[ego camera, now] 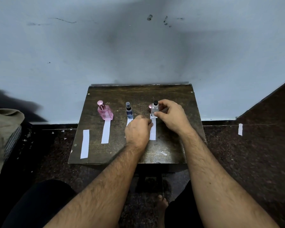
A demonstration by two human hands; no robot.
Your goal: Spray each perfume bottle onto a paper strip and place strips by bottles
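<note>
- Right hand (171, 117): fingers clamped on clear perfume bottle (155, 111), upright on bench (171, 150).
- Left hand (137, 130): fingers curled together, pinching paper strip (153, 132) below bottle.

Both forearms bare and hairy, no sleeves in view. Left hand (137, 130) and right hand (170, 117) without rings, watch or gloves. Black trousers (39, 203) on both legs. One bare foot (161, 203) below.
</note>
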